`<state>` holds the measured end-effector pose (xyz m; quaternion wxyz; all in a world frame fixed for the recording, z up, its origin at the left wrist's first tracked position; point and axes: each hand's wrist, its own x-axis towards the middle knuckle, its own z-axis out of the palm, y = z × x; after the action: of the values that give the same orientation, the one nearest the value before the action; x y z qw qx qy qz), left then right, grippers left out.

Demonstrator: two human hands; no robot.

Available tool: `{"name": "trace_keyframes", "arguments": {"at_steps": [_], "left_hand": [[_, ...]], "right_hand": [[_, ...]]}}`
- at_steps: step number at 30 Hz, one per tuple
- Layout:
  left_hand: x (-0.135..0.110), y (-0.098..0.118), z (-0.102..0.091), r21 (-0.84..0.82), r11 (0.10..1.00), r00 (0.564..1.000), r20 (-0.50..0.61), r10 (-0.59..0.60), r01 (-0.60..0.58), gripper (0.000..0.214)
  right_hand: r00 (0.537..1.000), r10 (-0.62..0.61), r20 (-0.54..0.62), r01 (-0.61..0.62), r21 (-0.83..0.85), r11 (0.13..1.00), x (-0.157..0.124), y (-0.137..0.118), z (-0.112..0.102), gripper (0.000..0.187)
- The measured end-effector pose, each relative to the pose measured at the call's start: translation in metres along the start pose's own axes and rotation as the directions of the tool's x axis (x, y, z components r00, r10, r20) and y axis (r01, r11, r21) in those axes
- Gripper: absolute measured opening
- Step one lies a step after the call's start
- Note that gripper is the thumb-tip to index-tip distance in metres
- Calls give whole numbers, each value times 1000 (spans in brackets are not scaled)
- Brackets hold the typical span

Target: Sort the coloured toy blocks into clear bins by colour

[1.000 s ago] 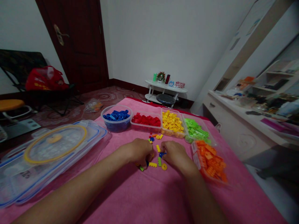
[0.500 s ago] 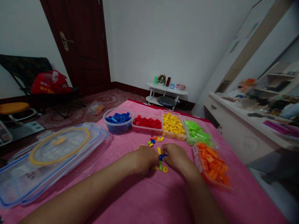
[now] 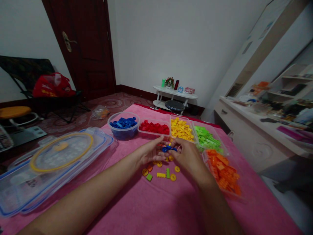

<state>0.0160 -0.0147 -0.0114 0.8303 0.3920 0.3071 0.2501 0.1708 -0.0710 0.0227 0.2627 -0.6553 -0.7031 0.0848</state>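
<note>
Between my two hands, just above the pink cloth, is a small cluster of blue building pieces [image 3: 166,149] with a bit of yellow at its top. My left hand [image 3: 150,152] has its palm turned inward, with thumb raised and fingers curled under the left side of the cluster. My right hand [image 3: 185,156] pinches the cluster's right end; its fingertips are partly hidden. Below lie a yellow toothed strip [image 3: 161,175], a green strip [image 3: 168,173], a green block [image 3: 149,177] and several yellow wheels [image 3: 173,177].
Beyond my hands stand tubs of blue pieces [image 3: 124,134], red pieces [image 3: 154,128], yellow pieces [image 3: 182,129] and green pieces [image 3: 207,138]. A tub of orange pieces [image 3: 223,173] sits near my right forearm. Stacked clear lids [image 3: 61,163] lie at the left.
Both hands have lifted and shifted away from me with the blue pieces. My left hand has turned its palm inward. The yellow strip now lies crosswise, and several loose pieces are uncovered.
</note>
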Motion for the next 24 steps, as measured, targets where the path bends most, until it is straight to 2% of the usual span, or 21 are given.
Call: {"name": "trace_keyframes", "arguments": {"at_steps": [2, 5, 8, 9, 10, 11, 12, 13, 14, 15, 16, 17, 19, 21, 22, 23, 24], "left_hand": [[1, -3, -1, -230, 969, 993, 96, -66, 87, 47], [1, 1, 0, -332, 939, 994, 96, -58, 87, 33], [-3, 23, -4, -260, 964, 998, -28, 49, -54, 14], [-6, 33, -8, -210, 966, 987, -85, 133, -149, 10], [-10, 44, -13, -134, 955, 959, -147, 244, -263, 8], [-14, 54, -20, -26, 920, 901, -214, 377, -391, 9], [-18, 64, -28, 136, 855, 809, -277, 518, -500, 11], [-22, 72, -37, 343, 757, 688, -320, 651, -556, 14], [-26, 79, -47, 562, 627, 550, -329, 768, -539, 16], [-28, 84, -56, 750, 478, 427, -286, 858, -457, 19], [-30, 87, -64, 882, 325, 345, -204, 916, -340, 20], [-31, 87, -70, 958, 183, 301, -111, 947, -222, 22], [-29, 84, -76, 997, -30, 299, 50, 953, -73, 25], [-24, 77, -72, 991, -125, 335, 137, 932, -56, 26], [-21, 73, -67, 987, -137, 374, 157, 914, -79, 25], [-18, 68, -61, 985, -132, 438, 169, 883, -113, 24], [-16, 63, -55, 983, -116, 522, 175, 835, -145, 23]], "right_hand": [[998, -55, -38, 59, 102, 993, 1, -6, 4, 15], [991, -48, -126, 70, 171, 983, 2, -8, 5, 15], [986, -25, -162, 54, 174, 983, 4, -2, 4, 15], [986, -21, -165, 49, 167, 985, 5, 1, 5, 15], [986, -20, -165, 46, 159, 986, 5, 3, 7, 14], [987, -20, -162, 45, 151, 987, 6, 5, 9, 13], [988, -21, -154, 44, 144, 989, 6, 7, 12, 12], [990, -22, -139, 41, 134, 990, 6, 8, 16, 11], [993, -22, -116, 37, 122, 992, 6, 10, 21, 12], [996, -25, -86, 34, 107, 994, 6, 10, 27, 13], [998, -35, -56, 40, 90, 995, 6, 11, 33, 17], [998, -56, -31, 58, 72, 996, 5, 12, 39, 23], [991, -131, 14, 131, 42, 991, 4, 13, 51, 40], [977, -203, 61, 202, 20, 979, 2, 15, 59, 55], [972, -219, 88, 219, 9, 976, 2, 16, 62, 58], [968, -224, 111, 226, -2, 974, 1, 16, 64, 59], [967, -222, 122, 225, -15, 974, 1, 17, 65, 58]]}}
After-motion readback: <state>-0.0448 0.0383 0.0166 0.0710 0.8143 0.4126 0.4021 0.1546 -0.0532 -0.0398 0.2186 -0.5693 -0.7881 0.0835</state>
